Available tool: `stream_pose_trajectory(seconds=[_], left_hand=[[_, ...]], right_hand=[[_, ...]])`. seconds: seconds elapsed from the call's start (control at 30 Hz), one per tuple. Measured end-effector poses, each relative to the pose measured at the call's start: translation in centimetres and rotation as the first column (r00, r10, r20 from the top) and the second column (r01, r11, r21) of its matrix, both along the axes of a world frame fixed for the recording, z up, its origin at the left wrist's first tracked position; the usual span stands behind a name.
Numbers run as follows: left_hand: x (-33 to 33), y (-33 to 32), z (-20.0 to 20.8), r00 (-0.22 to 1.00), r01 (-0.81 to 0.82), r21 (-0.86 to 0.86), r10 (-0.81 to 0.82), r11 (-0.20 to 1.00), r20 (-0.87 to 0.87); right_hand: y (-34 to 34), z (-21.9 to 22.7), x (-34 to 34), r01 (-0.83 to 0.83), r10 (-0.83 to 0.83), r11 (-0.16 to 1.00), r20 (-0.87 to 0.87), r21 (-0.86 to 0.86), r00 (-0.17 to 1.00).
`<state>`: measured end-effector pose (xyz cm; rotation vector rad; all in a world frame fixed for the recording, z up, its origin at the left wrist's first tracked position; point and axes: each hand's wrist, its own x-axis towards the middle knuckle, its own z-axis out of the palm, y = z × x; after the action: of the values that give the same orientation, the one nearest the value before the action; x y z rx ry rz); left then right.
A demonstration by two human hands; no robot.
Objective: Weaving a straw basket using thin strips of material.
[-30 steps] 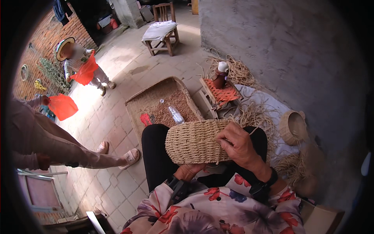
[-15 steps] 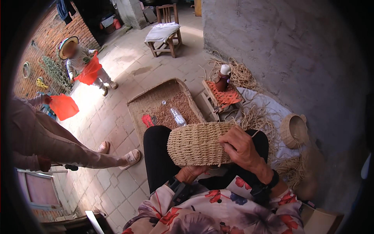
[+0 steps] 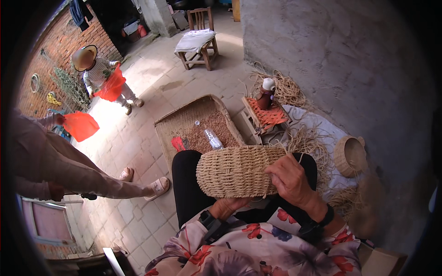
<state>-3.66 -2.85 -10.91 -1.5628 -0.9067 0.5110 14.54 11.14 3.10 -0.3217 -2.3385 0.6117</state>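
A tan woven basket (image 3: 232,172) of twisted cord lies on its side across my lap, between my knees. My left hand (image 3: 229,205) holds its near edge from below, with the fingers mostly hidden under it. At the basket's right end my right hand (image 3: 294,180) is closed in a pinch on a strand of cord, knuckles up. A short length of the cord (image 3: 301,158) shows just beyond the knuckles. The inside of the basket does not show.
A shallow woven tray (image 3: 172,123) with brown kernels and a plastic bottle (image 3: 213,139) is ahead. Right of it are a small stool (image 3: 264,120) bearing a brown jar, loose cord (image 3: 313,142) and another basket (image 3: 345,156). A person (image 3: 78,161) and a child (image 3: 103,78) stand left.
My right hand has shifted slightly to the right along the basket. The basket has tilted a little, and the whole view has moved slightly. The child's hat and head have tipped.
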Motion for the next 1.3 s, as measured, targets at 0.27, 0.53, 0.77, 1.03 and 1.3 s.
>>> stream_pose_trajectory(seconds=[0.27, 0.53, 0.77, 1.03, 1.3], left_hand=[[0.3, -0.5, 1.5, 0.968, 0.047, -0.075, -0.064, 0.996, -0.243], [1.3, 0.5, 2.1, 0.947, 0.166, -0.013, -0.163, 0.986, -0.277], [3.4, 1.3, 4.0, -0.774, 0.385, 0.071, 0.364, 0.920, -0.518], [2.2, 2.1, 0.9, -0.815, 0.436, 0.171, 0.468, 0.884, -0.342], [3.2, 1.7, 0.0, -0.804, 0.477, 0.195, 0.515, 0.857, -0.297]], right_hand=[[-1.8, 0.9, 0.8, 0.132, -0.132, 0.979, -0.007, 0.156, 0.991], [-2.0, 2.8, 0.0, 0.172, -0.231, 0.950, 0.216, 0.259, 0.949], [-0.5, 1.0, -0.1, 0.129, -0.129, 0.992, 0.086, -0.003, 0.988], [-0.3, 2.0, 0.3, 0.124, -0.117, 0.985, 0.066, -0.121, 0.991], [-0.7, 2.2, 0.4, 0.154, -0.159, 0.982, 0.039, 0.112, 0.986]])
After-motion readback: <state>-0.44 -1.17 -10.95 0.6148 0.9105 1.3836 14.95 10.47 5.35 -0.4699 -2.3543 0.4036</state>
